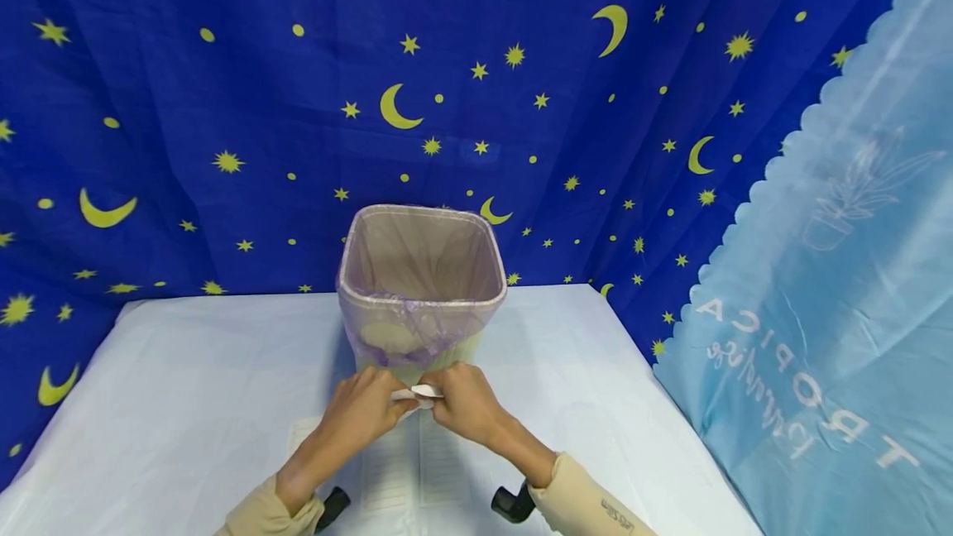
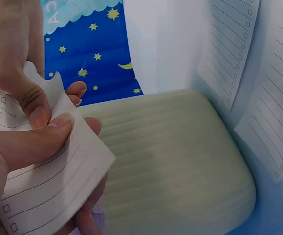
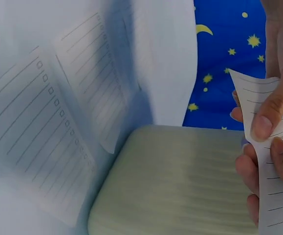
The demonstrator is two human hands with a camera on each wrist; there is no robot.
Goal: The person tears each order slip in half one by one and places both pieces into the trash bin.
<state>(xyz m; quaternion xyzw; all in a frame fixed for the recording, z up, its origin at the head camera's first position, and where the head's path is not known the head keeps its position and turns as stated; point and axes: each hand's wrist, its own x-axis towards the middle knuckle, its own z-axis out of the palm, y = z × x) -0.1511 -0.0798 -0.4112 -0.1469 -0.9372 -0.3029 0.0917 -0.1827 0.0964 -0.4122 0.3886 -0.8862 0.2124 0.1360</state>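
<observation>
A lined white paper with small checkboxes [image 2: 53, 191] is held between both hands, close in front of the bin. My left hand [image 1: 361, 410] pinches one part of it between thumb and fingers. Right beside it, my right hand [image 1: 467, 405] pinches the other part, the two thumbs nearly meeting. The paper bends between them, and a ragged edge shows by the thumbs in the right wrist view. Behind the hands stands a pale waste bin [image 1: 398, 370], upright, with a thin purple liner bag [image 1: 439, 323] folded over its rim.
Two lined checklist sheets [image 3: 41, 142] lie side by side on the white-covered table [image 1: 596, 404], below the hands. A blue curtain with moons and stars [image 1: 298, 106] hangs behind the bin; a light blue printed cloth [image 1: 841, 288] hangs at the right.
</observation>
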